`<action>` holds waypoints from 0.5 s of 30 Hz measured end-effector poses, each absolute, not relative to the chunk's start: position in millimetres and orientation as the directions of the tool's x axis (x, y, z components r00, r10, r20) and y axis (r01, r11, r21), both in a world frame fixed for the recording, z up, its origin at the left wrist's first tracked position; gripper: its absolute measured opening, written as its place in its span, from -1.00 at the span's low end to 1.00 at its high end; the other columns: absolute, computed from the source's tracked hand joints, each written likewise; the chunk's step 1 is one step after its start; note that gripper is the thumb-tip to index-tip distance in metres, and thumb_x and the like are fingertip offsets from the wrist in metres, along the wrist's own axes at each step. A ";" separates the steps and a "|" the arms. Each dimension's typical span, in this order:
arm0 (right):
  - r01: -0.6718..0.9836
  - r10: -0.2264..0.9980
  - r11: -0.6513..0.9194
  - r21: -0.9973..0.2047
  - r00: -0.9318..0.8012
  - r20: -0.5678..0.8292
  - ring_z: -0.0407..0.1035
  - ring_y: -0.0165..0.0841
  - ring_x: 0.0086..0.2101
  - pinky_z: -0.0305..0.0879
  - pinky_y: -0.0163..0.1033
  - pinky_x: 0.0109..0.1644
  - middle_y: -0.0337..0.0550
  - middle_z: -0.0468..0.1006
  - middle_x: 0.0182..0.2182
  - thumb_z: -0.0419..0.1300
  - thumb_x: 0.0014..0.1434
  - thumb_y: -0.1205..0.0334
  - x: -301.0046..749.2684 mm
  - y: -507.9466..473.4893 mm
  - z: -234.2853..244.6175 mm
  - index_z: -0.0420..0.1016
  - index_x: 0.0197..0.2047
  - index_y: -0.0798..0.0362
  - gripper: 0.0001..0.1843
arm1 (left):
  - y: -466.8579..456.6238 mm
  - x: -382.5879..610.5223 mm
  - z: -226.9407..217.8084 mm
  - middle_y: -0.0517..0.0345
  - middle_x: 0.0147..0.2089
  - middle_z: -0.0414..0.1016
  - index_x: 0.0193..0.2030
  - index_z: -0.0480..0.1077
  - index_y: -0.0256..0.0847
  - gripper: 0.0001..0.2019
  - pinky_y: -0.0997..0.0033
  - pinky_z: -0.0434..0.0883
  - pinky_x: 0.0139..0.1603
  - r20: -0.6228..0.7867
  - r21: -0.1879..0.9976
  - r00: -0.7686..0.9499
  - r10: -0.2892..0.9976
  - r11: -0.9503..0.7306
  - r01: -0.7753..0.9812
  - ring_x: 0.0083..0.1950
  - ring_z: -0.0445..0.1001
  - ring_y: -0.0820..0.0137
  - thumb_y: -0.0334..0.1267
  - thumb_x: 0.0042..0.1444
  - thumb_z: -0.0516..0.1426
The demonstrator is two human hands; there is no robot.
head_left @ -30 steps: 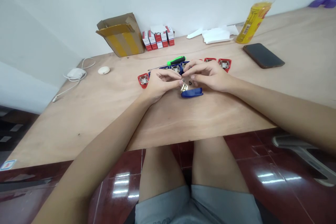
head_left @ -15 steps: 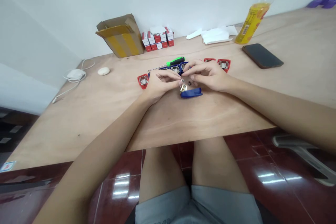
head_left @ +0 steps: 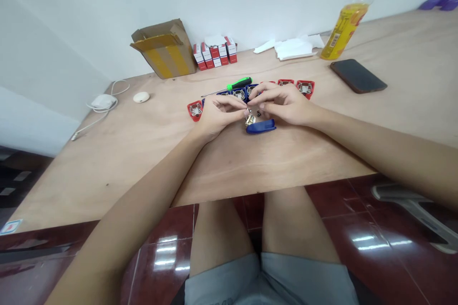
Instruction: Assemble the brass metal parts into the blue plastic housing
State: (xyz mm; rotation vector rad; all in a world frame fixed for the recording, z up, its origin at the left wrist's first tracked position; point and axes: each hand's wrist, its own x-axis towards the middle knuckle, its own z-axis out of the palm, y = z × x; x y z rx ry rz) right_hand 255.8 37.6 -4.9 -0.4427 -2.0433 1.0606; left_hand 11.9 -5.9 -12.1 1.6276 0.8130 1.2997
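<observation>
Table (head_left: pixel 107 171): smooth matt plywood. Blue cover (head_left: pixel 261 127): glossy plastic. Red housing (head_left: pixel 305 87): shiny plastic w/ bright metal insert. Gold part (head_left: pixel 250 120): polished metal. Box (head_left: pixel 168 52): matt cardboard. Floor tiles (head_left: pixel 161 252): high-gloss.

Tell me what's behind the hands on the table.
Behind the left hand and right hand runs a row of red and blue parts with metal fittings, and a green-handled screwdriver. The hands cover the row's middle, so those parts can't be seen.

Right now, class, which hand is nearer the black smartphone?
Right. The right hand lies to the left of the black smartphone, and the left hand lies farther left still.
</observation>
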 end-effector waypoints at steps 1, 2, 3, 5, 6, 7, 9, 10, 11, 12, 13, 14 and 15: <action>-0.050 0.598 0.589 -0.806 -0.644 0.477 0.53 -0.17 -0.02 0.64 -0.02 -0.03 -0.10 0.63 0.05 0.40 0.26 0.20 255.8 37.5 -4.8 0.81 -0.10 -0.20 -0.83 | -6.1 12.0 -11.9 0.04 -0.20 0.72 -0.31 0.73 -0.10 -0.71 0.18 0.61 0.03 0.399 0.914 0.243 0.884 -0.405 -0.028 -0.12 0.66 0.28 -0.06 -0.12 0.58; -0.056 0.593 0.589 -0.807 -0.648 0.478 0.53 -0.16 -0.02 0.64 -0.02 -0.02 -0.10 0.63 0.06 0.40 0.26 0.20 255.8 37.4 -4.7 0.81 -0.12 -0.20 -0.84 | -6.3 12.0 -11.6 0.03 -0.20 0.72 -0.30 0.74 -0.09 -0.71 0.17 0.61 0.04 0.398 0.914 0.249 0.883 -0.405 -0.027 -0.12 0.67 0.28 -0.05 -0.12 0.58; -0.061 0.592 0.589 -0.806 -0.646 0.482 0.53 -0.16 -0.01 0.63 -0.01 -0.01 -0.10 0.63 0.06 0.40 0.27 0.20 255.9 37.3 -4.6 0.81 -0.14 -0.19 -0.85 | -6.5 12.1 -11.4 0.03 -0.20 0.72 -0.30 0.74 -0.09 -0.71 0.17 0.61 0.04 0.397 0.914 0.253 0.882 -0.404 -0.026 -0.12 0.67 0.28 -0.05 -0.11 0.58; -0.063 0.595 0.595 -0.802 -0.636 0.492 0.53 -0.15 0.00 0.63 0.00 0.01 -0.10 0.64 0.05 0.39 0.28 0.21 255.9 37.0 -4.2 0.81 -0.13 -0.19 -0.84 | -6.9 12.1 -10.9 0.03 -0.20 0.72 -0.31 0.73 -0.10 -0.71 0.16 0.61 0.04 0.398 0.914 0.248 0.883 -0.405 -0.027 -0.13 0.67 0.28 -0.04 -0.11 0.58; -0.059 0.596 0.599 -0.799 -0.634 0.494 0.53 -0.15 0.00 0.63 0.00 0.03 -0.10 0.64 0.04 0.39 0.28 0.21 255.9 36.8 -4.0 0.81 -0.12 -0.20 -0.83 | -7.1 12.2 -10.7 0.03 -0.21 0.72 -0.32 0.73 -0.11 -0.71 0.17 0.61 0.03 0.398 0.914 0.244 0.884 -0.404 -0.027 -0.13 0.66 0.29 -0.04 -0.12 0.58; -0.054 0.593 0.604 -0.795 -0.635 0.495 0.53 -0.15 0.01 0.62 0.01 0.05 -0.11 0.65 0.04 0.39 0.27 0.21 255.9 36.7 -3.8 0.81 -0.11 -0.21 -0.83 | -7.2 12.3 -10.6 0.03 -0.21 0.72 -0.32 0.73 -0.11 -0.71 0.17 0.61 0.03 0.397 0.915 0.244 0.885 -0.404 -0.027 -0.14 0.66 0.29 -0.04 -0.12 0.58; -0.052 0.584 0.613 -0.789 -0.642 0.496 0.53 -0.14 0.03 0.62 0.01 0.06 -0.11 0.65 0.03 0.40 0.26 0.21 255.7 36.5 -3.6 0.81 -0.13 -0.21 -0.84 | -7.4 12.4 -10.4 0.03 -0.20 0.72 -0.31 0.73 -0.11 -0.71 0.17 0.61 0.02 0.392 0.917 0.252 0.885 -0.399 -0.025 -0.13 0.66 0.29 -0.05 -0.12 0.58; -0.053 0.583 0.615 -0.787 -0.642 0.499 0.52 -0.14 0.04 0.62 0.01 0.07 -0.11 0.65 0.03 0.40 0.26 0.21 255.6 36.4 -3.6 0.81 -0.15 -0.20 -0.85 | -7.5 12.5 -10.4 0.03 -0.20 0.72 -0.30 0.73 -0.11 -0.71 0.17 0.61 0.02 0.389 0.918 0.254 0.885 -0.396 -0.024 -0.13 0.66 0.29 -0.06 -0.12 0.58; -0.055 0.584 0.616 -0.786 -0.637 0.503 0.52 -0.14 0.05 0.62 0.00 0.07 -0.11 0.65 0.03 0.40 0.26 0.20 255.5 36.4 -3.6 0.81 -0.15 -0.19 -0.86 | -7.5 12.5 -10.4 0.02 -0.20 0.72 -0.30 0.73 -0.11 -0.70 0.16 0.61 0.02 0.388 0.918 0.254 0.886 -0.395 -0.024 -0.14 0.66 0.28 -0.06 -0.12 0.58; -0.056 0.587 0.617 -0.785 -0.632 0.506 0.53 -0.14 0.04 0.62 -0.01 0.07 -0.10 0.65 0.03 0.39 0.27 0.19 255.5 36.4 -3.5 0.81 -0.15 -0.18 -0.86 | -7.4 12.6 -10.4 0.02 -0.21 0.71 -0.31 0.73 -0.12 -0.70 0.15 0.61 0.02 0.387 0.919 0.250 0.887 -0.394 -0.024 -0.14 0.66 0.28 -0.05 -0.13 0.59; -0.055 0.590 0.616 -0.785 -0.629 0.507 0.53 -0.15 0.04 0.62 -0.02 0.06 -0.10 0.65 0.02 0.40 0.27 0.18 255.4 36.3 -3.4 0.81 -0.14 -0.18 -0.86 | -7.4 12.6 -10.4 0.02 -0.21 0.71 -0.32 0.73 -0.12 -0.70 0.15 0.61 0.03 0.388 0.919 0.244 0.889 -0.394 -0.024 -0.15 0.66 0.28 -0.05 -0.13 0.59; -0.053 0.590 0.615 -0.787 -0.631 0.503 0.53 -0.15 0.03 0.62 -0.02 0.06 -0.11 0.65 0.02 0.40 0.27 0.17 255.4 36.2 -3.2 0.80 -0.13 -0.18 -0.86 | -7.3 12.5 -10.5 0.02 -0.21 0.71 -0.33 0.73 -0.12 -0.70 0.14 0.60 0.03 0.388 0.918 0.241 0.889 -0.395 -0.023 -0.14 0.66 0.28 -0.05 -0.14 0.59; -0.052 0.587 0.613 -0.788 -0.638 0.498 0.53 -0.15 0.02 0.62 -0.02 0.05 -0.11 0.65 0.02 0.40 0.27 0.15 255.5 36.0 -3.0 0.80 -0.13 -0.19 -0.87 | -7.2 12.5 -10.5 0.02 -0.21 0.71 -0.33 0.72 -0.12 -0.70 0.14 0.60 0.03 0.388 0.918 0.243 0.889 -0.395 -0.022 -0.14 0.66 0.27 -0.05 -0.14 0.59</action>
